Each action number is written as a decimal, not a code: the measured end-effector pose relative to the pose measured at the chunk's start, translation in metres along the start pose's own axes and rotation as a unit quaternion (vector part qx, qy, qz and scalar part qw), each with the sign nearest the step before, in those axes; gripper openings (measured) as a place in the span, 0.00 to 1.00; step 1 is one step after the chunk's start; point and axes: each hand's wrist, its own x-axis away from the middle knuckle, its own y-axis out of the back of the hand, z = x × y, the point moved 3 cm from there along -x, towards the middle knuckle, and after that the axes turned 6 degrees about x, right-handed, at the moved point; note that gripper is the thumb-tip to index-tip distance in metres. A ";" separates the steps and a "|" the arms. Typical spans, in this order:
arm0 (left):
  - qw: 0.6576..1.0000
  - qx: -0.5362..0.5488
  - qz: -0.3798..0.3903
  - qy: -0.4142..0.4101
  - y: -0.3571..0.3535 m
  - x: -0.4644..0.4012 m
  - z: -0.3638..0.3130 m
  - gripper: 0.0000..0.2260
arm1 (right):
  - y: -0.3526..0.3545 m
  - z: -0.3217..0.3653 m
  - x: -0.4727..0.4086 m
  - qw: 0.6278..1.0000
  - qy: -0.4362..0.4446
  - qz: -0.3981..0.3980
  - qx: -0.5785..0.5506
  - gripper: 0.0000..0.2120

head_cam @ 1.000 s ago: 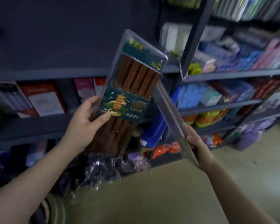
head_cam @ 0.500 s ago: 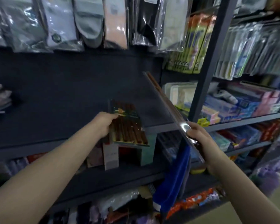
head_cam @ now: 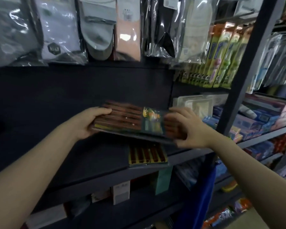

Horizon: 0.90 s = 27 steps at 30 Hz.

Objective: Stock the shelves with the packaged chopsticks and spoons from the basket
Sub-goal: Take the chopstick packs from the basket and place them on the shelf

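A clear pack of brown chopsticks (head_cam: 132, 119) with a green picture label lies flat and crosswise in the air above the dark shelf (head_cam: 92, 162). My left hand (head_cam: 91, 121) grips its left end, thumb on top. My right hand (head_cam: 186, 128) grips its right end with curled fingers. Below it, a second chopstick pack (head_cam: 147, 157) lies flat on the shelf near its front edge. The basket is not in view.
Bagged socks (head_cam: 96, 28) hang above the shelf. A dark upright post (head_cam: 241, 76) stands to the right, with boxed goods (head_cam: 262, 119) on shelves beyond. Small boxes (head_cam: 120, 192) fill the shelf below. A blue cloth (head_cam: 200, 195) hangs at lower right.
The pack from my left hand now lies on the shelf. My right hand's pack has swung from edge-on to flat and crosswise, and my left hand has taken its left end.
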 end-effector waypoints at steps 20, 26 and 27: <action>0.983 -0.175 -0.053 -0.026 -0.027 0.040 0.060 0.39 | -0.065 0.005 -0.043 0.696 -0.396 0.046 -0.597 0.07; 0.848 -0.518 0.113 0.013 -0.048 0.026 0.083 0.56 | -0.080 0.009 -0.047 0.830 -0.344 0.085 -0.431 0.21; 0.838 -0.534 0.114 -0.001 -0.052 0.023 0.086 0.55 | -0.080 0.009 -0.050 0.852 -0.324 0.076 -0.404 0.24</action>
